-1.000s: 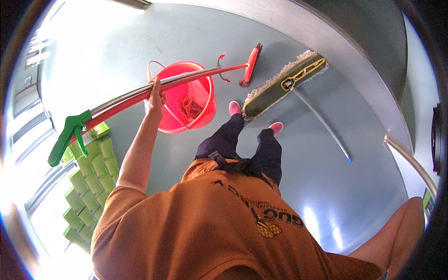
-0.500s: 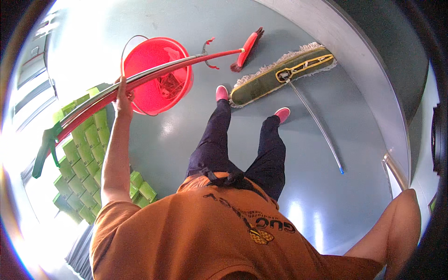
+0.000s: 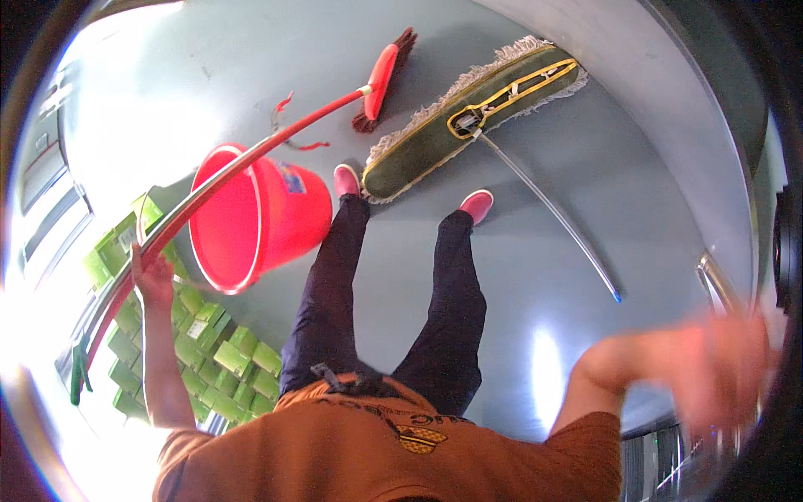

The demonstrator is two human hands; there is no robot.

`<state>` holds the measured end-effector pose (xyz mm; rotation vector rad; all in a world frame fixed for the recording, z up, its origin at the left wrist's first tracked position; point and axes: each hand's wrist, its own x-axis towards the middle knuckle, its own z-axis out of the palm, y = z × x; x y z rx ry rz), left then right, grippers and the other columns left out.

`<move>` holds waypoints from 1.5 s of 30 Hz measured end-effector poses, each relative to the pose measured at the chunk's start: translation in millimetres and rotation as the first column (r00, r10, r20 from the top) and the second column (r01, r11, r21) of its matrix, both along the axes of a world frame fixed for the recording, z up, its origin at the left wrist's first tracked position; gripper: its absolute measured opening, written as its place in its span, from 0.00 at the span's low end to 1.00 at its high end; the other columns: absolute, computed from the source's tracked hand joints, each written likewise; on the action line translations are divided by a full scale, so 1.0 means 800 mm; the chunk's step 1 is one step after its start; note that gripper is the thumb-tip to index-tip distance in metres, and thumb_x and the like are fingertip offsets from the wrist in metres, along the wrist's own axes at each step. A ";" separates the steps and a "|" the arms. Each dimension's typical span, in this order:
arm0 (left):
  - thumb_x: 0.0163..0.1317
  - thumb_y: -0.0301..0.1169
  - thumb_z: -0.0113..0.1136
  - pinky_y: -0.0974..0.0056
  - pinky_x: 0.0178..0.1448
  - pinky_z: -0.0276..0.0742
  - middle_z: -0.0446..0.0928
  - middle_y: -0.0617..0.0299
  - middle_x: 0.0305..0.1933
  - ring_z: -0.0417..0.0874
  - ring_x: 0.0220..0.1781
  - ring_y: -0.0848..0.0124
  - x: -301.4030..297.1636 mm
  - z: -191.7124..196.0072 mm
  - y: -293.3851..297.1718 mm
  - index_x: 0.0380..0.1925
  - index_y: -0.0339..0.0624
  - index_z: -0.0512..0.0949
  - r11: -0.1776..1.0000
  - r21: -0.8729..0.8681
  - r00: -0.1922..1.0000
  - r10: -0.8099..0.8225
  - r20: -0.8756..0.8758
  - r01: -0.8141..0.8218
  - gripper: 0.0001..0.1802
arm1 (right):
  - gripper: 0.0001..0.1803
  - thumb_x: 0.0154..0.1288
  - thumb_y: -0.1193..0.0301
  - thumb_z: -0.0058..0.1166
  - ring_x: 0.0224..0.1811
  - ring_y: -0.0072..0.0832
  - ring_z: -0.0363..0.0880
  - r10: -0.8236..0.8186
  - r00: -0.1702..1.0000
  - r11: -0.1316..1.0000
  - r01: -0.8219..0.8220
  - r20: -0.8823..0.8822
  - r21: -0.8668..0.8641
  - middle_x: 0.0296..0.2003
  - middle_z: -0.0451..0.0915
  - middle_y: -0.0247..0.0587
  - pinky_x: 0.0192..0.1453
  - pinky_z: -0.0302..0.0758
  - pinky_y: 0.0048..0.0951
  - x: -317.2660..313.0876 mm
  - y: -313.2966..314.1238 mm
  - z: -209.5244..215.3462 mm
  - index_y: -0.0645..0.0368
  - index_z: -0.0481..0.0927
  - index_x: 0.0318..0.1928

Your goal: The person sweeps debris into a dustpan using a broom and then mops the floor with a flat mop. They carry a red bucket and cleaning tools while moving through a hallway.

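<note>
Smooth grey-blue flooring [image 3: 535,276] spreads around a round red plastic bucket [image 3: 288,213], which is tilted, its mouth facing the person's left. Across that mouth runs a long red-handled broom [image 3: 272,142], its dark-bristled head beyond the bucket; alongside lies a slim silver-poled grabber with a green plastic grip [image 3: 79,368], the grip left of the bucket. Also left of the bucket, the bare left hand [image 3: 152,280] is closed around both shafts. Far right of it, the bare right hand [image 3: 723,364] is blurred; I cannot tell whether its fingers are apart or clamped. The step seems to be carrying the long tools together; the next move calls for a firm left grip and clearance from the olive-green, white-fringed flat mop [image 3: 418,155] right of the bucket. Green cardboard boxes [image 3: 234,360] stand nearer than the bucket.
</note>
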<state>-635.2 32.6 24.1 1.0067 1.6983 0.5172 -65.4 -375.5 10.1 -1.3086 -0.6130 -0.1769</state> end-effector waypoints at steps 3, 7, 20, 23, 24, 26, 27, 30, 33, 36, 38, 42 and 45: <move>0.61 0.45 0.53 0.72 0.23 0.63 0.76 0.67 0.28 0.69 0.22 0.78 -0.012 0.009 -0.010 0.40 0.53 0.73 0.998 -0.022 0.994 0.055 -0.089 -0.057 0.13 | 0.22 0.67 0.59 0.43 0.48 0.31 0.72 0.012 0.884 0.753 -0.316 -0.468 -0.577 0.48 0.72 0.47 0.50 0.71 0.31 -0.044 -0.012 -0.263 0.61 0.69 0.54; 0.65 0.44 0.46 0.71 0.25 0.63 0.76 0.65 0.35 0.68 0.24 0.77 -0.020 -0.009 -0.008 0.44 0.51 0.70 0.996 0.066 0.968 0.069 -0.239 -0.055 0.13 | 0.32 0.55 0.66 0.56 0.58 0.43 0.66 0.128 0.808 0.145 -0.588 -0.575 -0.796 0.57 0.67 0.49 0.61 0.62 0.39 -0.148 -0.129 -0.585 0.55 0.63 0.60; 0.65 0.41 0.45 0.67 0.29 0.65 0.74 0.66 0.37 0.69 0.28 0.72 -0.071 -0.027 -0.007 0.46 0.53 0.69 0.999 0.027 0.993 -0.015 -0.118 0.019 0.12 | 0.34 0.53 0.59 0.58 0.63 0.41 0.60 -0.148 0.777 -0.573 -0.571 -0.611 -0.588 0.60 0.63 0.38 0.61 0.61 0.47 -0.193 -0.150 -0.757 0.47 0.62 0.60; 0.66 0.41 0.43 0.69 0.23 0.63 0.74 0.64 0.32 0.67 0.22 0.74 -0.036 -0.056 -0.024 0.42 0.49 0.72 0.974 0.148 0.967 0.196 -0.166 -0.172 0.13 | 0.26 0.54 0.60 0.57 0.56 0.43 0.68 -0.191 0.786 -0.582 -0.573 -0.587 -0.577 0.52 0.71 0.43 0.56 0.66 0.45 -0.195 -0.131 -0.728 0.53 0.68 0.52; 0.67 0.41 0.42 0.70 0.19 0.62 0.74 0.63 0.29 0.66 0.18 0.75 -0.023 -0.062 -0.028 0.41 0.47 0.73 0.943 0.206 0.934 0.301 -0.195 -0.261 0.14 | 0.24 0.53 0.61 0.58 0.52 0.44 0.70 -0.211 0.755 -0.521 -0.625 -0.621 -0.581 0.48 0.73 0.44 0.54 0.67 0.46 -0.199 -0.145 -0.736 0.54 0.69 0.49; 0.64 0.42 0.48 0.68 0.24 0.65 0.76 0.65 0.31 0.70 0.23 0.73 -0.038 -0.055 -0.021 0.41 0.52 0.73 0.967 0.126 0.954 0.244 -0.175 -0.224 0.11 | 0.20 0.53 0.62 0.58 0.46 0.45 0.74 -0.246 0.680 -0.383 -0.723 -0.691 -0.575 0.41 0.77 0.46 0.51 0.69 0.47 -0.221 -0.184 -0.775 0.55 0.70 0.44; 0.62 0.43 0.51 0.67 0.26 0.66 0.77 0.67 0.32 0.72 0.26 0.72 -0.051 -0.052 -0.018 0.41 0.55 0.73 0.974 0.087 0.962 0.219 -0.165 -0.207 0.11 | 0.18 0.53 0.63 0.58 0.40 0.44 0.75 -0.209 0.698 -0.319 -0.710 -0.685 -0.627 0.36 0.77 0.46 0.45 0.71 0.46 -0.234 -0.191 -0.776 0.56 0.69 0.42; 0.62 0.43 0.51 0.67 0.24 0.66 0.77 0.68 0.29 0.72 0.23 0.74 -0.093 -0.051 -0.006 0.40 0.56 0.73 0.988 -0.094 0.989 0.132 0.063 -0.125 0.10 | 0.15 0.53 0.67 0.58 0.26 0.39 0.77 -0.128 0.706 -0.168 -0.707 -0.696 -0.687 0.26 0.75 0.45 0.28 0.74 0.41 -0.246 -0.199 -0.749 0.58 0.68 0.37; 0.63 0.44 0.50 0.68 0.22 0.66 0.77 0.70 0.27 0.71 0.20 0.76 -0.091 -0.068 -0.005 0.39 0.58 0.73 0.986 -0.095 0.986 0.143 0.084 -0.135 0.09 | 0.15 0.52 0.71 0.58 0.14 0.29 0.73 -0.239 0.517 -0.089 -0.854 -0.822 -0.512 0.19 0.71 0.40 0.13 0.68 0.32 -0.239 -0.196 -0.650 0.59 0.66 0.36; 0.63 0.46 0.49 0.69 0.21 0.65 0.77 0.69 0.26 0.70 0.19 0.78 -0.086 -0.079 -0.022 0.38 0.58 0.72 0.988 -0.028 0.986 0.151 0.068 -0.150 0.10 | 0.18 0.51 0.72 0.60 0.11 0.25 0.70 -0.438 0.181 0.018 -0.977 -0.881 -0.210 0.16 0.70 0.35 0.11 0.66 0.28 -0.205 -0.214 -0.524 0.57 0.66 0.39; 0.63 0.48 0.49 0.71 0.20 0.63 0.77 0.70 0.26 0.69 0.18 0.79 -0.094 -0.086 -0.017 0.38 0.57 0.71 0.975 0.008 0.975 0.221 0.037 -0.222 0.11 | 0.19 0.51 0.73 0.60 0.12 0.24 0.70 -0.500 0.118 0.044 -0.986 -0.858 -0.161 0.17 0.71 0.35 0.13 0.67 0.28 -0.192 -0.253 -0.443 0.56 0.67 0.43; 0.63 0.47 0.49 0.72 0.18 0.59 0.75 0.69 0.23 0.67 0.16 0.79 -0.116 -0.098 -0.025 0.38 0.55 0.71 0.964 0.085 0.967 0.248 0.054 -0.252 0.12 | 0.20 0.51 0.72 0.60 0.16 0.25 0.73 -0.619 0.038 -0.061 -0.998 -0.784 0.000 0.20 0.73 0.35 0.18 0.72 0.32 -0.143 -0.322 -0.311 0.56 0.68 0.44; 0.64 0.47 0.48 0.71 0.16 0.57 0.75 0.68 0.22 0.67 0.16 0.78 -0.112 -0.103 -0.043 0.37 0.53 0.71 0.940 0.131 0.950 0.311 0.040 -0.313 0.13 | 0.20 0.50 0.72 0.62 0.18 0.27 0.75 -0.718 -0.008 -0.056 -0.996 -0.696 0.069 0.21 0.74 0.35 0.21 0.75 0.33 -0.105 -0.368 -0.242 0.56 0.69 0.43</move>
